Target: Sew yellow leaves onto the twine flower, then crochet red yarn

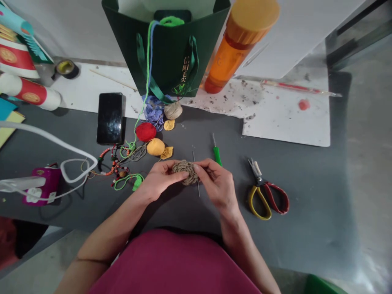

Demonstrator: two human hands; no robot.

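Two bare hands met near the middle of our view. The left hand (161, 180) and the right hand (217, 183) both curled closely around a small coiled disc of jute twine (184, 172), pinching it from either side over a dark grey tabletop (306, 192), a grip that seemed meant to keep the coil from slipping. A thin steel needle (198, 187) ran behind the disc, close against the right hand's fingers (199, 169); we could not tell whether those fingers gripped it.

Just beside the hands lay a green-handled crochet hook (217, 155), and farther right, scissors with yellow and red handles (266, 200). Above them, a red yarn ball (145, 132), a yellow yarn ball (155, 147) and a twine ball (173, 110) sat together, apparently kept within easy reach. Green yarn (150, 49) trailed from a dark green gift bag (165, 53), which bore vertical gold Chinese characters that we could not read with certainty. An orange bottle (241, 45) and a black smartphone (110, 118) lay near the bag, the smartphone face up.
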